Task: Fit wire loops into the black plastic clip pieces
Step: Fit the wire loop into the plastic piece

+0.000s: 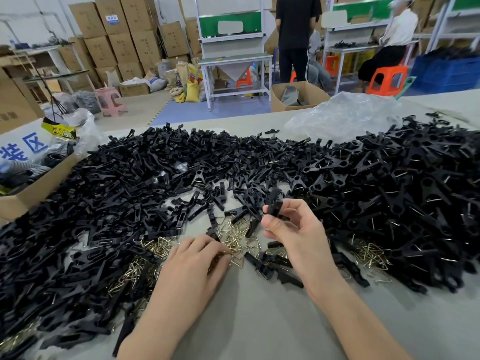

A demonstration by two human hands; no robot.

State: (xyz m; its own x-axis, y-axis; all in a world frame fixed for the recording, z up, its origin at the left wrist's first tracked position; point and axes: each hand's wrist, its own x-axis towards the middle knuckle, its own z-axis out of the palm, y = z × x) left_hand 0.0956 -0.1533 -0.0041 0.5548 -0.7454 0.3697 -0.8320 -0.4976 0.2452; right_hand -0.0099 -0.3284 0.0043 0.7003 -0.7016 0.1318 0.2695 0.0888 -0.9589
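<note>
The black clip piece (275, 203) pinched in the right hand (291, 229) is partly covered by its fingers. Whether anything is gripped by the left hand (197, 261) among the wire loops (233, 232) cannot be told. At nine o'clock a cardboard box (32, 196) is cut off.

view: head camera, up high, wide | faces: forward and down onto the worktop (262, 326) | near: very close, the bare worktop fills the bottom, black clip pieces (109, 183) spread right in front | far: stacked boxes (122, 35) and the room show at the top
</note>
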